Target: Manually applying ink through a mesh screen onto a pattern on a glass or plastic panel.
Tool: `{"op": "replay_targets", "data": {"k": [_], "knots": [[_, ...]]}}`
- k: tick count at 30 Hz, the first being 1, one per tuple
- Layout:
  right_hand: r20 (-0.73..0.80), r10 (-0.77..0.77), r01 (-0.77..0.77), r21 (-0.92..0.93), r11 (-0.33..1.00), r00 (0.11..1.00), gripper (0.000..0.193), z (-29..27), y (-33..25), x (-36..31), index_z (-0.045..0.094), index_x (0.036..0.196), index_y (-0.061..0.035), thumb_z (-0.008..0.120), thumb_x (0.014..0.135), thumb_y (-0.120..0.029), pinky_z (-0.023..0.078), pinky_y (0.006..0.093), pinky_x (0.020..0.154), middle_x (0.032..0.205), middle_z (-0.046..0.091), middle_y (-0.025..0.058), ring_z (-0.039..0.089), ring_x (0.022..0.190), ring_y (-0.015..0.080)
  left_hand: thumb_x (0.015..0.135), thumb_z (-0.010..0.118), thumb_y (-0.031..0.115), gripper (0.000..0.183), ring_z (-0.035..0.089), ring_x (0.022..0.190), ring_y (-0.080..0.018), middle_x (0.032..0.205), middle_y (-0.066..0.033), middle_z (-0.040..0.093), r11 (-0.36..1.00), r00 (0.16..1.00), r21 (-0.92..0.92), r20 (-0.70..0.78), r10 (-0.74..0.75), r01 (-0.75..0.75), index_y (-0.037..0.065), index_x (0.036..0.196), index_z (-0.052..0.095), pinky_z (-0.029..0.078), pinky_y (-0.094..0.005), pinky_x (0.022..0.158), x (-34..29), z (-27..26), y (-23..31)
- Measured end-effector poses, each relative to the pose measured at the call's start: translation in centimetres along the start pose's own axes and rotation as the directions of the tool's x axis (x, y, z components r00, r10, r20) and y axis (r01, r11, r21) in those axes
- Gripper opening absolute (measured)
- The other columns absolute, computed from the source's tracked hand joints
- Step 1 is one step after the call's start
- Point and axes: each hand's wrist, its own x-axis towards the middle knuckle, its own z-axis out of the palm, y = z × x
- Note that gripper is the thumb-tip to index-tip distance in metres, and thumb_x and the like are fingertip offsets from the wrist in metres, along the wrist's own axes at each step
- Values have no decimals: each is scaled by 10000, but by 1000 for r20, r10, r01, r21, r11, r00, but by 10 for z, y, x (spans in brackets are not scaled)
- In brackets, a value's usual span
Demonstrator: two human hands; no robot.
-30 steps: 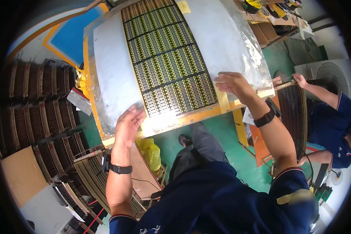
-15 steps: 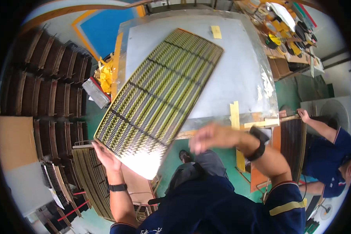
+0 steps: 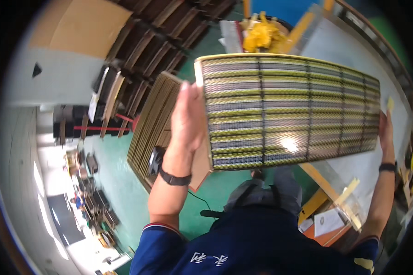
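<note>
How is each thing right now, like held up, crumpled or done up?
Patterned panel: held up, glare on its face
Left hand: holding the panel's left end
Right hand: at its right end
Left wristband: fastened
Right wristband: fastened
Yellow bundle: crumpled
Table: partly hidden by the panel

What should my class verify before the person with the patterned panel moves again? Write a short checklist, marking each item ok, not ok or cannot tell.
1. Left hand at the panel's left end: ok.
2. Right hand at the opposite end: ok.
3. Right hand's whole grip visible: not ok; the panel hides part of it.
4. Panel's far face undamaged: cannot tell; it faces away from the camera.
5. Panel clear of the table: cannot tell; they overlap in this view and the gap does not show.
</note>
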Motion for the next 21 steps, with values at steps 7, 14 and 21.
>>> {"op": "replay_targets", "data": {"k": [7,14,21], "knots": [[223,136,-119,-90,989,965,703,26,-24,-36,465,1343,40,411,981,-559,343,298,1073,1347,545,120,502,1250,221,954,459,554,771,563,1172,-281,1307,-208,540,994,986,-60,145,-84,94,-79,1384,362,438,-400,1027,-9,-2,48],[162,54,-27,-166,986,985,689,38,-20,-61,472,1340,24,419,979,-560,387,312,1043,1293,582,135,541,1208,223,957,474,535,756,579,1149,-301,1263,-219,560,985,983,-131,155,-94,115,-85,1372,354,478,-434,994,-31,-34,44],[136,35,-6,-207,978,990,740,53,-26,-70,388,1412,19,419,973,-576,399,335,1035,1318,564,148,540,1212,232,965,477,510,718,568,1168,-307,1274,-214,553,983,990,-164,125,-66,87,-68,1376,363,454,-454,1016,-56,-61,45]]}}
